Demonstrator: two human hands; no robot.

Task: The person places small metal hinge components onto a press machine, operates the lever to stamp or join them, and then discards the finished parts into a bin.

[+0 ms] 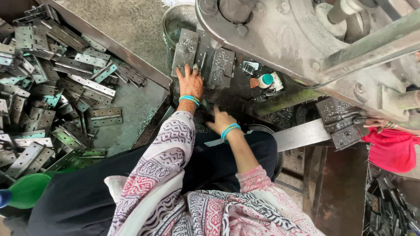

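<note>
Hinge plates (186,49), flat grey metal pieces dusted with shavings, lie on the dark machine bed (227,98) under a big grey press (280,35). We see our left hand (190,83) stretched forward with fingers spread, fingertips resting on the near edge of the left plate. A second plate (222,65) sits just beside it to the right. Our right hand (221,121) lies lower, near the front edge of the bed, fingers loosely curled; we cannot tell whether it holds anything. Both wrists wear turquoise bangles.

We judge that the step in hand is placing or shifting a plate on the bed. The next move would call for a firm pinch on the plate's edge and for keeping fingers away from the press.

At the left, a metal tray (131,105) holds a large heap of hinges (39,87). At the right edge, another person's hand (377,123) with a red sleeve touches more plates (343,124).
</note>
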